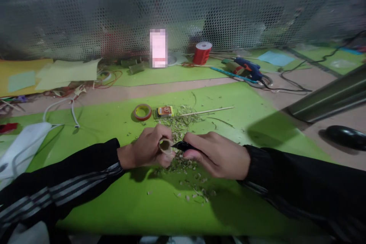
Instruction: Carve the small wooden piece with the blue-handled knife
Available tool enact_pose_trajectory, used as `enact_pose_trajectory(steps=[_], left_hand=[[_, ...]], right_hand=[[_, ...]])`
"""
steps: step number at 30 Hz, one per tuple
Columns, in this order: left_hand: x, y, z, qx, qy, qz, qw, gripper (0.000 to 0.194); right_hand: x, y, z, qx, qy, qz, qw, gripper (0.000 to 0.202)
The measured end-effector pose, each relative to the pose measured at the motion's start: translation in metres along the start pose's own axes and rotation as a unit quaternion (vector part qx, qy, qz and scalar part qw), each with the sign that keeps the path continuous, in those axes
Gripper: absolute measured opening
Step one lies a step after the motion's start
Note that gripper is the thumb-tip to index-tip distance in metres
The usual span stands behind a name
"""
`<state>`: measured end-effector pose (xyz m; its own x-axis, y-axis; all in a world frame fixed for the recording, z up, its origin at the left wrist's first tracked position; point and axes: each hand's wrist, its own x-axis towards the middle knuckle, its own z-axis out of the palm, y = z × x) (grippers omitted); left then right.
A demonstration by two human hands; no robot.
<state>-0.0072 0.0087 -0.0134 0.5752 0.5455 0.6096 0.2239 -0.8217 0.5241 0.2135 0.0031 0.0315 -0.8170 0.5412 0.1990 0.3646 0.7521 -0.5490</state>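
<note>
My left hand (153,146) is closed around a short hollow tube (166,147), pale and wood-like, perhaps bamboo, with its open end facing me. My right hand (219,154) grips a black-handled knife (184,145), whose dark pointed tip meets the tube's rim. Most of the handle is hidden in the fingers. Below and behind both hands, shavings (185,166) lie scattered on the green mat (120,202). Just beyond the hands are a roll of red tape (142,112), a small labelled box (165,111) and a thin stick (211,111).
A blue glue gun (248,68) with its cable lies at the back right, near a red spool (202,53). A metal post (328,93) and a black mouse (345,136) stand right. A white power strip (25,148) and paper sheets (65,71) are left. Perforated metal (114,15) closes the back.
</note>
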Motion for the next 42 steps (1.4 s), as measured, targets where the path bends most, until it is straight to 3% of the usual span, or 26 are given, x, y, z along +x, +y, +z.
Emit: enact_pose_trajectory(steps=[7,12,20,28,34,42], left_hand=[[0.011,0.002,-0.003,0.091,0.026,0.08,0.992,0.025],[0.014,0.004,-0.004,0.115,0.032,0.083,0.989,0.024],[0.016,0.005,-0.004,0.111,0.036,0.085,0.99,0.024],[0.014,0.006,-0.004,0.122,0.02,0.083,0.989,0.027],[0.015,0.005,-0.002,0.099,0.02,0.074,0.992,0.04],[0.01,0.003,0.004,0.089,0.027,0.084,0.992,0.03]], right_hand=[[-0.003,0.001,0.0,0.029,0.011,-0.009,0.999,0.036],[-0.006,0.001,0.003,-0.069,0.096,-0.044,0.992,0.033],[-0.006,0.007,0.006,-0.257,0.182,-0.077,0.946,0.039],[-0.007,0.011,0.008,-0.238,0.162,-0.087,0.954,0.039],[-0.008,0.01,0.009,-0.253,0.158,-0.088,0.951,0.037],[-0.008,0.008,0.019,-0.277,0.142,-0.056,0.948,0.046]])
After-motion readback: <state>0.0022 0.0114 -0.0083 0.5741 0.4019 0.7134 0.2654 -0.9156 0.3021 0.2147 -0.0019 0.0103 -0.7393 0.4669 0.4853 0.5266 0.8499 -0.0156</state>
